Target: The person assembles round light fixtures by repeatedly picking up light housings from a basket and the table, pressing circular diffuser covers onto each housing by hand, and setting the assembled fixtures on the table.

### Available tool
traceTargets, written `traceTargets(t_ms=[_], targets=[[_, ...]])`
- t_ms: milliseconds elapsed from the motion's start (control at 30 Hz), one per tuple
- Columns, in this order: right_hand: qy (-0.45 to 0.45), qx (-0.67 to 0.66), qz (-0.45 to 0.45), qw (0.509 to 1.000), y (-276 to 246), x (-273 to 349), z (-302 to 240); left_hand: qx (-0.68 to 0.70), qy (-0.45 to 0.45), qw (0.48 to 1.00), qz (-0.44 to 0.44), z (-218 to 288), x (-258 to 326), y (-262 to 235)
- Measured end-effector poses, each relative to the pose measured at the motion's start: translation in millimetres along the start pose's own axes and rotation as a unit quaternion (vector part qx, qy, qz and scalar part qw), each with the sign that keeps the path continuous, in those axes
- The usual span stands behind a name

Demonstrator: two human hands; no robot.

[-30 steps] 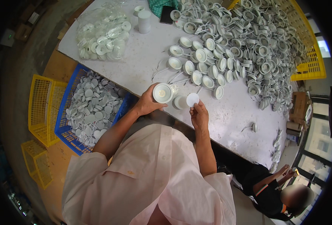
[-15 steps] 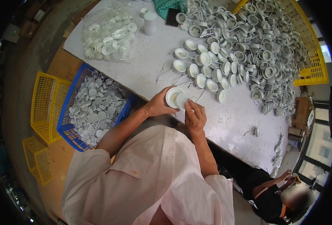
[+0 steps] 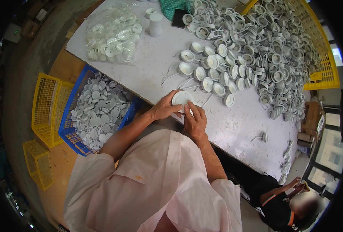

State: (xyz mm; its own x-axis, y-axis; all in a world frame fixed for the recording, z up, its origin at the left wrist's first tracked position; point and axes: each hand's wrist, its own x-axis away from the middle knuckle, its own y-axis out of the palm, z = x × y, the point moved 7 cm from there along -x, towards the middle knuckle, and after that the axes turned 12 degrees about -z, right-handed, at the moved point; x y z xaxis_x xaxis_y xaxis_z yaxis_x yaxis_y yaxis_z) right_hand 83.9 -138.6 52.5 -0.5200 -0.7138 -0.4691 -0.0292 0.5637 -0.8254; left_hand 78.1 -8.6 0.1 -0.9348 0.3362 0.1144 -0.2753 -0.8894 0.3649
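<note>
White plastic fills most of the frame, and one round white fitting sits just above the centre, face up, between the person's two hands. The left hand has its fingers clamped around the fitting's left side; the right hand lays fingertips on its lower right face, though whether that thumb grips too I cannot tell. At left, a blue crate holds a loose heap of white discs, with a yellow basket beside it and a smaller yellow basket below. In the upper left, a clear plastic bag lies full of pale round parts. A large yellow basket stands at the upper right behind a pile of grey-white rings; where its contents end and the pile begins is hard to make out. The fitting's underside is hidden by the hands. The top edge cuts off a green cloth, and at the lower right the thing in a co-worker's hands is too small to identify.
</note>
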Motion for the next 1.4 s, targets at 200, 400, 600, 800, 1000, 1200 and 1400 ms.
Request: traceTargets(t_ms=[200, 400, 600, 800, 1000, 1200, 1400], targets=[[0.002, 0.005, 0.005, 1.000, 0, -5, -2, 0.001, -0.003, 1.000, 0.019, -1, -1, -2], [0.004, 0.010, 0.004, 1.000, 2, -5, -1, -0.001, -0.003, 1.000, 0.029, 1, -1, -3], [0.004, 0.014, -0.003, 1.000, 6, -7, -1, -0.013, -0.002, 0.999, 0.036, -2, 0, -6], [0.014, -0.009, -0.012, 1.000, 13, -2, 0, -0.086, -0.009, 0.995, 0.059, 5, 4, -5], [0.033, -0.026, -0.056, 0.998, 20, 10, 0, -0.149, -0.033, 0.986, 0.073, -30, 3, -17], [0.103, -0.089, -0.036, 0.990, -2, 8, 27, 0.049, -0.023, 0.986, 0.155, -42, 14, -45], [0.406, 0.026, 0.204, 0.890, -70, 194, 220, -0.007, -0.054, 0.932, 0.359, -38, 92, -108]])
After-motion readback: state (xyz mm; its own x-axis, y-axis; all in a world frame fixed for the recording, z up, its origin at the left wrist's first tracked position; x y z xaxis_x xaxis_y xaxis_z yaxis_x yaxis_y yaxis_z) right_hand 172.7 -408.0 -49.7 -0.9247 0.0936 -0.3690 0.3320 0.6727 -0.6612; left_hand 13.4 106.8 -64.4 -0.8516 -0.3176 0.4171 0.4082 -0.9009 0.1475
